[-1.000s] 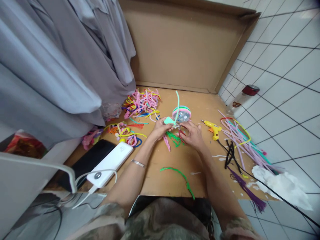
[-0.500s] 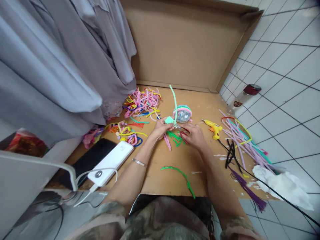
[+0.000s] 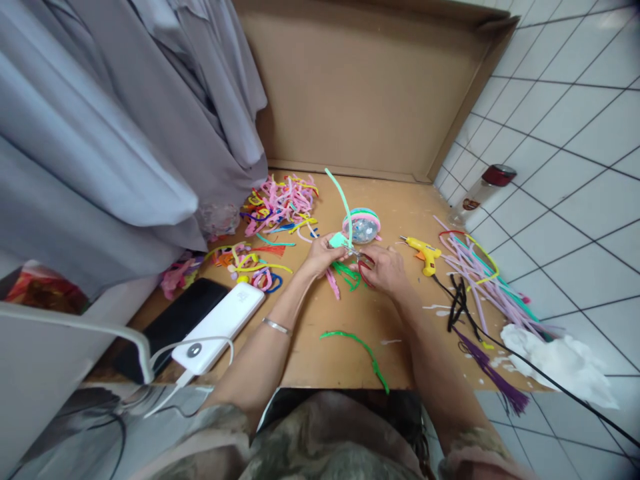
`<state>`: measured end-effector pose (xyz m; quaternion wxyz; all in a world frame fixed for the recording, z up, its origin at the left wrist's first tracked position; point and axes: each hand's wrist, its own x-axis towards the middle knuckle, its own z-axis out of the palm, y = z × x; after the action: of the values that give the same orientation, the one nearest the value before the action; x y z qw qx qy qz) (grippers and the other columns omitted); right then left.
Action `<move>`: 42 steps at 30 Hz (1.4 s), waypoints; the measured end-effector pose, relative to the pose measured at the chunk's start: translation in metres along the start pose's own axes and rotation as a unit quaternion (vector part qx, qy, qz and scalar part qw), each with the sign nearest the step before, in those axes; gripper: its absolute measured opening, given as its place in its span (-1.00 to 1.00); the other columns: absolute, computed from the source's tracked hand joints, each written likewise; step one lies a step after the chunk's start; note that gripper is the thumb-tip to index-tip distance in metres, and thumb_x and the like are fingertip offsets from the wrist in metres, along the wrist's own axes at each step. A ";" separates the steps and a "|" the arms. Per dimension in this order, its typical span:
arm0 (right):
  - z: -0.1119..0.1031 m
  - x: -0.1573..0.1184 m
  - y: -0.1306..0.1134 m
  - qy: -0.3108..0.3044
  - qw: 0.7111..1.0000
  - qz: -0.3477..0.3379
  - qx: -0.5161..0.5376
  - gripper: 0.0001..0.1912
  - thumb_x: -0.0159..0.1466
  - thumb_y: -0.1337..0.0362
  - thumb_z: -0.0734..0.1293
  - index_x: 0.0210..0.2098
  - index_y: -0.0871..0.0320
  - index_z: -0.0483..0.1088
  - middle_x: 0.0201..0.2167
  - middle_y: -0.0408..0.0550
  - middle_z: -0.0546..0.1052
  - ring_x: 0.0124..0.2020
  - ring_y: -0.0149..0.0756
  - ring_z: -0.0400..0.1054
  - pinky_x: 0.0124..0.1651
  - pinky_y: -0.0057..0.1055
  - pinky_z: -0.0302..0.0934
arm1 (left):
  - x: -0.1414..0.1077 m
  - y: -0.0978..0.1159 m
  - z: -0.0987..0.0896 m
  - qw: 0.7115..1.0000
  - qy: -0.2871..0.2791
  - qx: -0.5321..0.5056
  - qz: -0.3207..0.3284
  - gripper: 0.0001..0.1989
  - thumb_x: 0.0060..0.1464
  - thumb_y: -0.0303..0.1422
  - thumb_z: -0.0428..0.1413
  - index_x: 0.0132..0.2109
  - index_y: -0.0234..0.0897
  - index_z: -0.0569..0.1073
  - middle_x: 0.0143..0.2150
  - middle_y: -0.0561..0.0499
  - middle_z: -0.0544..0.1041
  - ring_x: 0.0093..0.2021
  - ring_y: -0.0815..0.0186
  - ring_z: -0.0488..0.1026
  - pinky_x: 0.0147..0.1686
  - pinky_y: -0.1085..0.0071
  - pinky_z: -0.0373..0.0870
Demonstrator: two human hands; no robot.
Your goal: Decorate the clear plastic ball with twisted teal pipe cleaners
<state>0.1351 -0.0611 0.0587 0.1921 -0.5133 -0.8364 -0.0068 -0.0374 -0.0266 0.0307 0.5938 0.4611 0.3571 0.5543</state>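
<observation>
Between its thumb and fingers my left hand (image 3: 321, 256) pinches a mint-green pipe cleaner piece (image 3: 339, 240), coiled or flat; its exact form is too small to tell. A long mint-green pipe cleaner strand (image 3: 341, 193) rises from it. My right hand (image 3: 387, 269) is closed on red-handled scissors (image 3: 365, 265), whose blades reach to the base of that strand. Just behind the hands rests a clear round ball (image 3: 361, 230) with pink and green bands. Green pipe cleaner pieces (image 3: 349, 276) and a pink one (image 3: 333, 284) lie below the hands.
A heap of pink and yellow pipe cleaners (image 3: 286, 200) lies back left, a white power bank (image 3: 220, 330) front left. To the right are a yellow glue gun (image 3: 423, 254), lilac pipe cleaners (image 3: 467, 267), a purple tassel (image 3: 493, 373) and white tissue (image 3: 555, 360). A curved green strand (image 3: 363, 347) lies in front.
The mint-green strand leans further left at its top. Both hands keep nearly the same place, with the scissors still at the strand's base. The whole view has shifted slightly.
</observation>
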 end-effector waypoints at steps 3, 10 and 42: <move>-0.001 0.000 -0.002 0.003 1.000 0.013 0.007 -0.69 0.24 0.11 0.32 -0.12 0.12 0.51 -0.17 0.04 0.62 -0.18 -0.18 0.45 -0.21 -0.39 0.08 | -0.001 0.000 0.001 1.000 -0.003 -0.007 0.005 -0.72 -0.36 -0.45 0.26 -0.37 -0.38 0.44 -0.59 0.12 0.45 -0.60 0.48 0.33 -0.57 0.56 0.25; 0.010 -0.005 0.002 0.052 0.999 0.011 0.014 -0.70 0.25 0.07 0.30 -0.20 0.13 0.52 -0.38 0.00 0.62 -0.38 -0.25 0.45 -0.32 -0.44 0.12 | -0.001 0.006 0.004 1.000 0.003 -0.021 -0.013 -0.68 -0.37 -0.41 0.31 -0.36 -0.38 0.44 -0.58 0.10 0.45 -0.60 0.48 0.33 -0.56 0.54 0.25; -0.047 -0.071 -0.017 -0.234 0.931 0.243 -0.137 -0.74 0.31 0.19 0.21 -0.23 0.14 0.51 -0.22 0.11 0.58 -0.14 -0.07 0.48 -0.25 -0.33 0.19 | 0.003 -0.012 0.011 0.986 0.111 -0.121 -0.029 -0.59 -0.44 -0.43 0.28 -0.29 -0.34 0.44 -0.60 0.19 0.40 -0.61 0.53 0.27 -0.55 0.58 0.18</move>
<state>0.1632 -0.1399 0.0820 -0.0858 -0.7091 -0.6984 0.0459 -0.0225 -0.0252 0.0228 0.6175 0.3108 0.3646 0.6238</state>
